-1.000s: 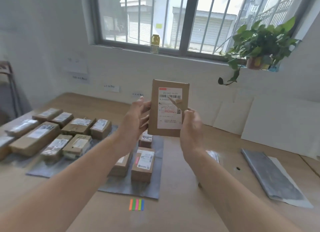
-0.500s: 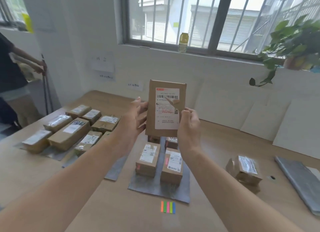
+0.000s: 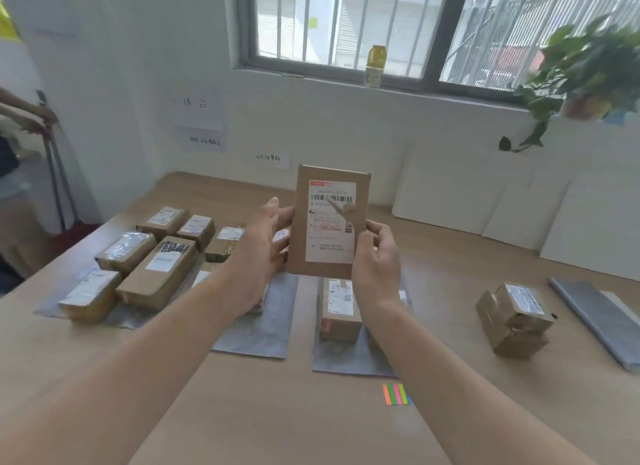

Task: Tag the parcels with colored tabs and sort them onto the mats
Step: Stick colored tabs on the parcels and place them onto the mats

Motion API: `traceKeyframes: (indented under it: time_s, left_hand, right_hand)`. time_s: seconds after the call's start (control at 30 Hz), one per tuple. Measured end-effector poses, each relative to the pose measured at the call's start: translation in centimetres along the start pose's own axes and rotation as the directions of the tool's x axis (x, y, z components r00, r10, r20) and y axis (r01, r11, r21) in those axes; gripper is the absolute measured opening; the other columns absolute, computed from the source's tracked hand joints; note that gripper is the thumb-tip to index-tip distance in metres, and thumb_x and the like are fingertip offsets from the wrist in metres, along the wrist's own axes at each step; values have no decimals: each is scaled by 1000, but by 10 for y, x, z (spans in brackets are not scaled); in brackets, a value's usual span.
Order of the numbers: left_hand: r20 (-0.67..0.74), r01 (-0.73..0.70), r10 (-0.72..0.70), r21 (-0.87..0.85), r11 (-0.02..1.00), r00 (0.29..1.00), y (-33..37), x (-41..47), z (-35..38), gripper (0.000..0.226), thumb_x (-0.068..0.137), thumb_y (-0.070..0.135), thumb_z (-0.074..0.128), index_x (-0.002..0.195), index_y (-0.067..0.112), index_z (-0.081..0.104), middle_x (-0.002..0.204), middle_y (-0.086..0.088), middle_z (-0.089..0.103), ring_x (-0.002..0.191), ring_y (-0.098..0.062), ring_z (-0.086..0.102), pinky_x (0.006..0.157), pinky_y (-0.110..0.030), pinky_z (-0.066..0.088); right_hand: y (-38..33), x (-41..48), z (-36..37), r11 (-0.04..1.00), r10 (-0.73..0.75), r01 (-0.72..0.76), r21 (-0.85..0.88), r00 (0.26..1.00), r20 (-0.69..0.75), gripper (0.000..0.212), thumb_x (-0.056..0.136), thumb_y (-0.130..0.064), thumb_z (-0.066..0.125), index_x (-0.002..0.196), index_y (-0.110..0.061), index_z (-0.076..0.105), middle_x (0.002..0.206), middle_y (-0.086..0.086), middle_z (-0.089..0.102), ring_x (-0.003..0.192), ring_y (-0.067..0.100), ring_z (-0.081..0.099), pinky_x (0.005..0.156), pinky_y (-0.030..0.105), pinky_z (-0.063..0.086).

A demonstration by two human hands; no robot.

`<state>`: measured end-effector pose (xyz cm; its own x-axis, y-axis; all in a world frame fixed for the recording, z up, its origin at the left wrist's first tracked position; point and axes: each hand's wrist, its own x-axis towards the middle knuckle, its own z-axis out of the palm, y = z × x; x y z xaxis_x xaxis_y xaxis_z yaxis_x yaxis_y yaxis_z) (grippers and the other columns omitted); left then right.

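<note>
Parcel is up in the air over the bench, btwn both hands. Left hand grips its left edge, right hand grips its low right edge. It could slip & drop on the boxes below, since only its edges are held. It stands tall, long side up-down, label facing the person.

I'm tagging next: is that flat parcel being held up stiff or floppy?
Likely stiff: the parcel stands flat and upright with the left hand and right hand gripping only its lower sides. Probably light too. Its label's torn flap could snag.
</note>
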<state>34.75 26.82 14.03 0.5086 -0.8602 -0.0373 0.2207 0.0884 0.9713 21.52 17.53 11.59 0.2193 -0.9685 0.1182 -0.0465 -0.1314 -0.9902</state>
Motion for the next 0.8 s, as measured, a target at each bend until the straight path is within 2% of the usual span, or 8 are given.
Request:
traceKeyframes:
  time_s: [0.07, 0.13, 0.3, 0.37, 0.47, 0.53, 0.63, 0.8]
  left_hand:
    - [4, 8, -8, 14, 1000, 1000, -2, -4, -12, 56, 107, 54, 24, 126, 21, 65, 125, 5, 70, 115, -21, 67, 99, -38, 51]
    - [-19, 8, -8, 26, 1000, 1000, -3, -10, -20, 55, 107, 52, 23, 124, 22, 66, 126, 6, 70, 119, -22, 65, 106, -41, 48]
    - [-97, 66, -61, 48, 997, 993, -7, -27, -44, 53, 106, 54, 27, 127, 24, 64, 116, 11, 74, 120, -17, 64, 109, -40, 46]
    - [-115, 84, -77, 53, 995, 990, -10, -32, -57, 53, 106, 54, 27, 129, 22, 64, 122, 7, 72, 119, -17, 65, 111, -42, 45]
    - [-127, 100, -90, 72, 992, 988, -12, -40, -78, 53, 107, 54, 26, 125, 24, 66, 117, 10, 74, 118, -16, 66, 111, -43, 45]
    - [-134, 114, -104, 68, 991, 985, -16, -43, -95, 54, 106, 56, 27, 125, 26, 67, 115, 12, 75, 120, -18, 65, 112, -45, 44]
    - [-124, 138, -128, 81, 987, 984, -22, -42, -123, 56, 104, 59, 29, 123, 27, 70, 124, 7, 71, 122, -25, 64, 111, -49, 45]
    - [-80, 208, -200, 107, 972, 976, -35, -29, -173, 59, 104, 61, 28, 122, 26, 72, 129, 4, 68, 121, -29, 64, 107, -49, 47]
  right_hand:
    - [5, -3, 10, 1000, 6, -6, -19, 1000, -5, 25, 106, -18, 42, 122, -22, 60, 104, -6, 71, 92, 10, 70, 71, 28, 60]
    - [10, -6, 19, 999, 7, -7, -37, 1000, 4, 27, 106, -15, 40, 122, -25, 60, 107, -9, 71, 94, 7, 69, 72, 24, 58]
    - [30, -20, 40, 998, 59, -58, -14, 995, 79, 32, 107, -8, 36, 118, -25, 61, 104, -13, 69, 96, 2, 67, 70, 17, 56]
    - [38, -23, 53, 997, 76, -75, -20, 992, 96, 35, 106, -7, 35, 118, -25, 62, 108, -9, 70, 103, 8, 68, 82, 27, 60]
    - [50, -32, 74, 994, 103, -99, -34, 988, 113, 36, 104, -7, 37, 119, -28, 63, 115, -7, 71, 109, 12, 67, 94, 41, 60]
    - [54, -41, 86, 992, 123, -119, -40, 985, 121, 37, 103, -8, 39, 117, -33, 63, 113, -11, 71, 107, 10, 68, 92, 42, 61]
    - [59, -51, 104, 987, 156, -151, -61, 984, 82, 44, 97, -6, 37, 107, -40, 62, 105, -16, 71, 102, 9, 69, 90, 42, 60]
    - [73, -73, 139, 973, 212, -213, -90, 977, -28, 47, 94, 0, 32, 109, -31, 64, 101, -15, 70, 100, 9, 66, 83, 32, 56]
